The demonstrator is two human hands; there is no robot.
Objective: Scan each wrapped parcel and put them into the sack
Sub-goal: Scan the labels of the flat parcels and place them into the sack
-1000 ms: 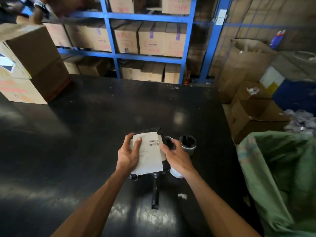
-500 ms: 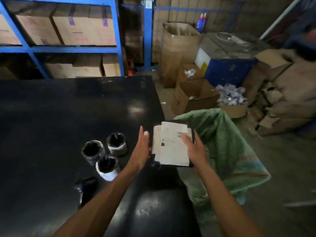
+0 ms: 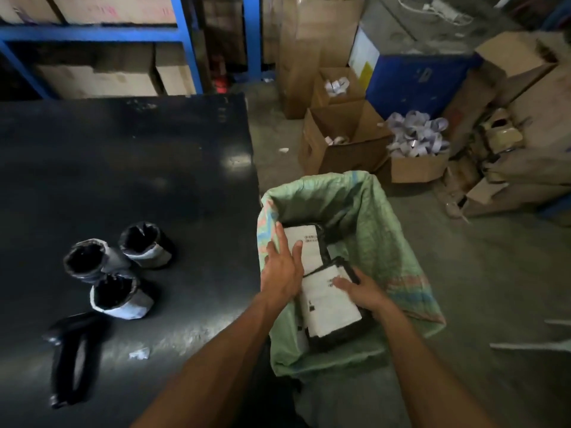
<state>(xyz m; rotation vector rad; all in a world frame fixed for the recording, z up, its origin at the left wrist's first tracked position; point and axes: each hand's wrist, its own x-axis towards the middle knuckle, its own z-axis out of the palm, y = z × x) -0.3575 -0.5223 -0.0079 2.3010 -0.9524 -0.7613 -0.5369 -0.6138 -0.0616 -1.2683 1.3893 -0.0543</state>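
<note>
Hands worked inside the open green sack [image 3: 364, 211], which stood on the floor just right of the black table [image 3: 123, 180]. Left hand [image 3: 282, 270] lay with straight fingers flat on a far labelled parcel [image 3: 304, 245] in the sack; right hand [image 3: 361, 290] rested on a nearer wrapped parcel [image 3: 330, 307], fingers spread over its white label, thumb hidden. On the table, well left, stood three rolled black packages [image 3: 117, 267], with a dark handheld scanner [image 3: 72, 356] lying nearer.
</note>
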